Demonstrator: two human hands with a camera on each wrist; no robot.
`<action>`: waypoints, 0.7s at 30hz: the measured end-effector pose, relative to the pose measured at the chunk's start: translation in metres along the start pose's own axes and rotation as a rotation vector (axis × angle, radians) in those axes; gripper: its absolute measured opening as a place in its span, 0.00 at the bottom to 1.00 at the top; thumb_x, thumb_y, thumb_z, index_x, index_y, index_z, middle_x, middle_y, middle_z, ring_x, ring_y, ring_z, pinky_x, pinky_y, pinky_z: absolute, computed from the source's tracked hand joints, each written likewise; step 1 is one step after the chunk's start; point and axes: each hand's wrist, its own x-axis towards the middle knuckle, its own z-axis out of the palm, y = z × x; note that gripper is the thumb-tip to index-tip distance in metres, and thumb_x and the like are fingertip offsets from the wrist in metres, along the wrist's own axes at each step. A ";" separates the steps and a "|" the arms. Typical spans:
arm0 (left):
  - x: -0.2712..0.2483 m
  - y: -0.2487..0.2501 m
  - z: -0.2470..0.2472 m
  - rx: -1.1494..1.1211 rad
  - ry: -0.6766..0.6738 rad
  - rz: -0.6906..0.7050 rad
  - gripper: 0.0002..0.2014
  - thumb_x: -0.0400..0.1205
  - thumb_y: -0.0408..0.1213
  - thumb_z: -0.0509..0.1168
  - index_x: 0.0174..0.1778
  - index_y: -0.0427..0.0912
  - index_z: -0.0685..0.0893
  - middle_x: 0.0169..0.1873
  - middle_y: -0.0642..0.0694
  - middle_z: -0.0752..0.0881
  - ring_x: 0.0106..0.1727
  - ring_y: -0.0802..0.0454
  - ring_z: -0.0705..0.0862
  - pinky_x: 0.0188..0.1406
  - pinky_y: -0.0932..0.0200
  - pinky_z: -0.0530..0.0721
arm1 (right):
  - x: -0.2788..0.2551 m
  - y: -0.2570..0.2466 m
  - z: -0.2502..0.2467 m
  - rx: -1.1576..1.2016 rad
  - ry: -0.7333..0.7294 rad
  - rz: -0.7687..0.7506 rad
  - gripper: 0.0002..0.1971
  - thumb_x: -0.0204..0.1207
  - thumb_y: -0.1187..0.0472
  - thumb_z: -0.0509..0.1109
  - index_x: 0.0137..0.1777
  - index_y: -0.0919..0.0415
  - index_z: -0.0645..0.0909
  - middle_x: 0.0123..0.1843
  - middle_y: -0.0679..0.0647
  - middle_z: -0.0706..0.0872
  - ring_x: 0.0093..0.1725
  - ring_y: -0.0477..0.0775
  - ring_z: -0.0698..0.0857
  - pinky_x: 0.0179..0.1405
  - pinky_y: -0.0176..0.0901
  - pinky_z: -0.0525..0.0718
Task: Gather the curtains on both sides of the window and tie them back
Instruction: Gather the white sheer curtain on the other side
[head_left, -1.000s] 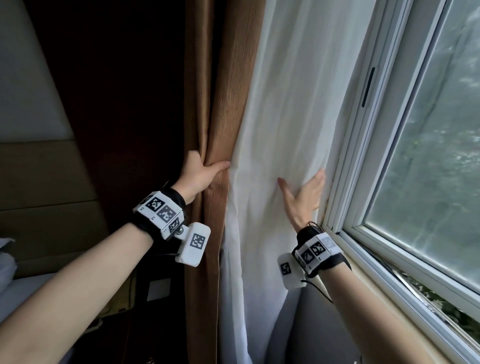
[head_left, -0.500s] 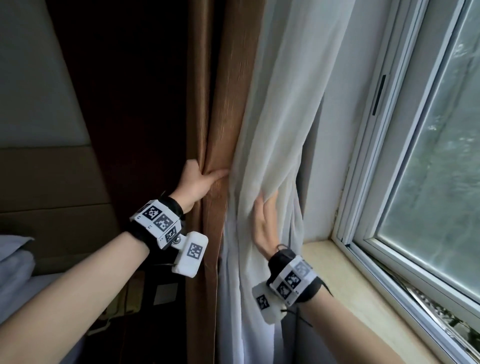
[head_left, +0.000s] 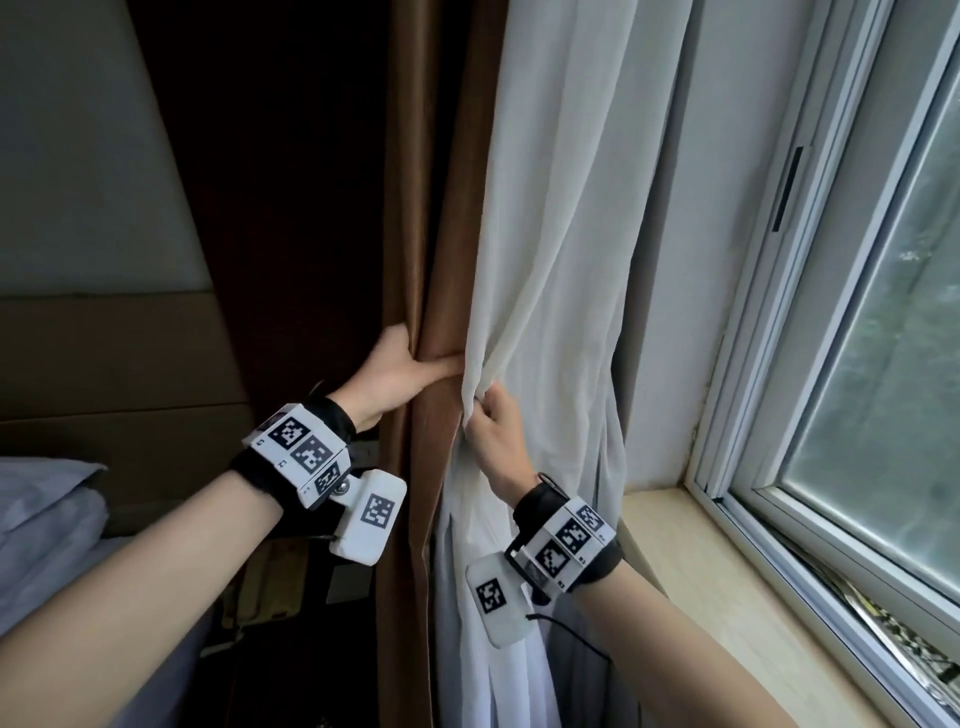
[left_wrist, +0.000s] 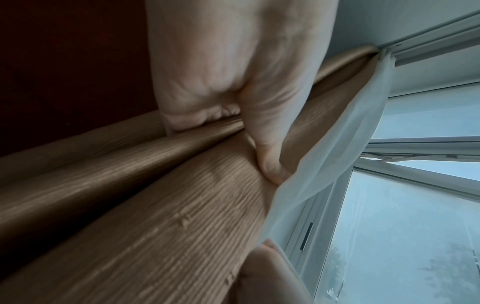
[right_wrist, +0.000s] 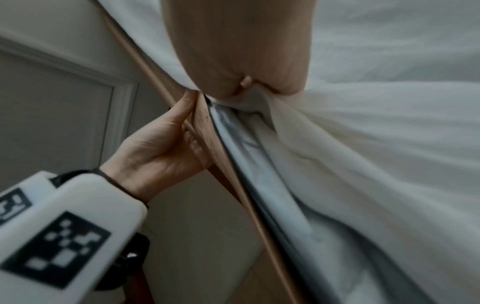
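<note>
A brown ribbed curtain (head_left: 447, 218) hangs left of a white sheer curtain (head_left: 566, 234), both at the window's left side. My left hand (head_left: 402, 371) grips a fold of the brown curtain (left_wrist: 155, 205), thumb across its front and fingers curled behind it. My right hand (head_left: 493, 431) bunches the sheer curtain (right_wrist: 376, 144) in curled fingers, right beside the left thumb. In the right wrist view the left hand (right_wrist: 166, 148) holds the brown curtain's edge (right_wrist: 202, 123). No tie-back shows in any view.
The window (head_left: 872, 338) with a white frame fills the right side, with a pale sill (head_left: 717, 587) under it. Bare wall (head_left: 670, 312) shows between sheer and frame. A bed with pillows (head_left: 41, 514) and a padded headboard (head_left: 104, 364) lie at the left.
My right hand swept the sheer curtain leftward off the window frame and closed on it next to the left hand. The left hand kept its hold on the brown curtain.
</note>
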 end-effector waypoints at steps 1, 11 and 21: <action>0.000 0.001 -0.002 0.008 0.005 0.006 0.17 0.73 0.32 0.75 0.57 0.37 0.84 0.44 0.54 0.88 0.42 0.69 0.88 0.39 0.75 0.83 | -0.003 -0.003 0.002 0.073 -0.034 0.040 0.06 0.81 0.68 0.60 0.48 0.66 0.79 0.40 0.52 0.80 0.43 0.45 0.77 0.45 0.43 0.77; 0.000 0.000 -0.022 0.100 -0.006 -0.001 0.13 0.76 0.29 0.71 0.56 0.36 0.83 0.42 0.56 0.86 0.38 0.75 0.85 0.37 0.78 0.80 | -0.008 -0.007 0.015 -0.031 -0.128 -0.030 0.18 0.86 0.68 0.56 0.36 0.48 0.73 0.32 0.36 0.78 0.35 0.32 0.76 0.42 0.30 0.73; 0.009 -0.009 -0.028 0.247 0.008 -0.068 0.48 0.54 0.70 0.74 0.58 0.34 0.79 0.51 0.43 0.87 0.53 0.53 0.87 0.53 0.56 0.86 | 0.010 -0.006 0.031 0.043 -0.035 0.141 0.17 0.84 0.64 0.58 0.32 0.62 0.75 0.30 0.53 0.77 0.32 0.47 0.75 0.30 0.40 0.73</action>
